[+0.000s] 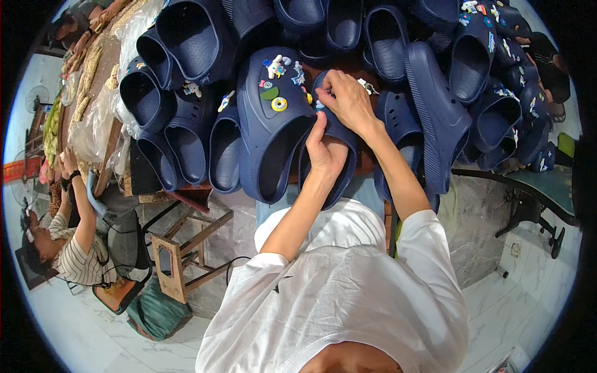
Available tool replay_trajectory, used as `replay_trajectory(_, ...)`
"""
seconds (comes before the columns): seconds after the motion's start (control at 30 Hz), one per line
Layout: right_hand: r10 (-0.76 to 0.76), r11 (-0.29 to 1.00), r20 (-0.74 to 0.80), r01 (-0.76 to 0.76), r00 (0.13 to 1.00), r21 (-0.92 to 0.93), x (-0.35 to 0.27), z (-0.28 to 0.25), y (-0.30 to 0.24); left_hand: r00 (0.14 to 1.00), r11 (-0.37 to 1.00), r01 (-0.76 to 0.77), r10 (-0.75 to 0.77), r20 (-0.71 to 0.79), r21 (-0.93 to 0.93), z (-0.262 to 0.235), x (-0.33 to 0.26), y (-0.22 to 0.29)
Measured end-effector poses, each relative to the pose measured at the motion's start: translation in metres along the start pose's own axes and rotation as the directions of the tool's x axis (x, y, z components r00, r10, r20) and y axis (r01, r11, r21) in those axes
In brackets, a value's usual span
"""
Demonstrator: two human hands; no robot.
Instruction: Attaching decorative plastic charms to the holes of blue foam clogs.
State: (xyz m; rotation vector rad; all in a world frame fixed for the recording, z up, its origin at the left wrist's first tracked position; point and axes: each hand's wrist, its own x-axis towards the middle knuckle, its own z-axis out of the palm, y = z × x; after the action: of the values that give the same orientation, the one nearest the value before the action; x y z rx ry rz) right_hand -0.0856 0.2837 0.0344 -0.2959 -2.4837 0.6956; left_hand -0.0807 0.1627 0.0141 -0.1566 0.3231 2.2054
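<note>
In front of me is a navy foam clog [344,163], partly covered by my hands. The fingers of my left hand [326,152] reach into its foot opening while the thumb rests on the outside, so the hand is closed on the clog. My right hand [352,102] presses at the top of the same clog with bent fingers drawn together; what they pinch, if anything, is hidden. Small colourful charms show on the clog beside the fingertips. Just left stands a matching clog [247,124] with several charms on its upper, among them a yellow ring-shaped charm [279,104] and a green leaf-shaped charm [270,93].
More navy clogs [193,40] crowd the table, some decorated. At right, one clog [435,118] stands on its side. A wooden stool [177,267] is at lower left. Another person [78,248] sits at the left, near clear plastic bags [93,133].
</note>
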Motion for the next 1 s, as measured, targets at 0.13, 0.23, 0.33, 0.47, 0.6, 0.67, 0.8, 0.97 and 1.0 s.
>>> replay_trajectory(0.13,0.062,0.996,-0.029,-0.060,0.998,0.069,-0.006,-0.001,0.002,0.999,0.999,-0.036,0.037,-0.037,0.019,0.004,0.001,-0.001)
replay_trajectory(0.23,0.313,0.942,-0.054,-0.302,0.948,0.146,-0.018,-0.010,0.007,0.993,0.994,-0.086,0.091,-0.070,0.068,0.005,0.001,0.002)
replay_trajectory(0.33,0.263,0.953,-0.138,-0.279,0.955,-0.120,-0.028,-0.024,0.014,0.990,0.985,-0.093,0.108,-0.095,0.148,0.006,-0.002,0.001)
replay_trajectory(0.47,0.258,0.920,-0.089,-0.273,0.962,-0.282,-0.031,-0.031,0.009,0.973,0.964,-0.074,0.126,-0.192,0.256,0.009,-0.008,-0.003)
replay_trajectory(0.6,0.132,0.933,-0.129,-0.167,0.983,-0.318,-0.026,-0.036,-0.002,0.967,0.945,-0.064,0.137,-0.214,0.319,0.008,-0.013,-0.006)
replay_trajectory(0.67,0.040,0.996,0.007,-0.039,0.999,-0.076,-0.022,-0.036,-0.007,0.969,0.946,-0.087,0.153,-0.193,0.313,0.004,-0.012,-0.006)
replay_trajectory(0.8,-0.148,0.981,0.155,0.165,0.977,-0.104,-0.023,-0.030,-0.013,0.957,0.937,-0.089,0.175,-0.233,0.338,0.002,-0.013,-0.007)
replay_trajectory(0.97,-0.134,0.990,0.176,0.140,0.975,-0.022,-0.021,-0.030,-0.010,0.935,0.927,-0.059,0.181,-0.304,0.372,0.006,-0.017,-0.004)
replay_trajectory(1.0,-0.139,0.990,0.158,0.140,0.978,0.004,-0.021,-0.029,-0.010,0.939,0.932,-0.070,0.182,-0.293,0.355,0.009,-0.017,-0.004)
